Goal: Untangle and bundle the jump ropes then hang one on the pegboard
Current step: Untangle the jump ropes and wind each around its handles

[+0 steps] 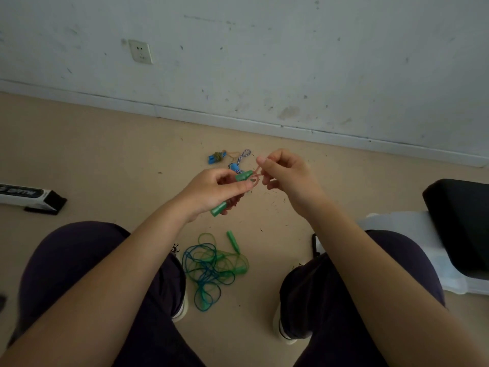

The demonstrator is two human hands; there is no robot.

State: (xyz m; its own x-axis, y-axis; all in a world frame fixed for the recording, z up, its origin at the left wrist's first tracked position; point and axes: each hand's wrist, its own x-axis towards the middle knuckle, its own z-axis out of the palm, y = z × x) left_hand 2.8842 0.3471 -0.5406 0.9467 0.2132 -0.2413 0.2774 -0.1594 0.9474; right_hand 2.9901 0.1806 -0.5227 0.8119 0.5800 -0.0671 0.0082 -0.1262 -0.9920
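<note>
The left hand [211,190] is gripping the green handles [232,192], which are slanting up-right toward the rubber band [256,178] that the right hand [285,173] is pinching just beside their upper end

head cam | worn on person | looks fwd+down | close over floor [105,154]

At the left edge of the frame, a long white and black box [29,196] lies on the floor. Its dark side panel carries pale block lettering that sits upside down to the camera and is cut off by the frame edge; the letters are too blurred to read with any certainty. No other text, number, brand or sign can be read anywhere else.
</note>
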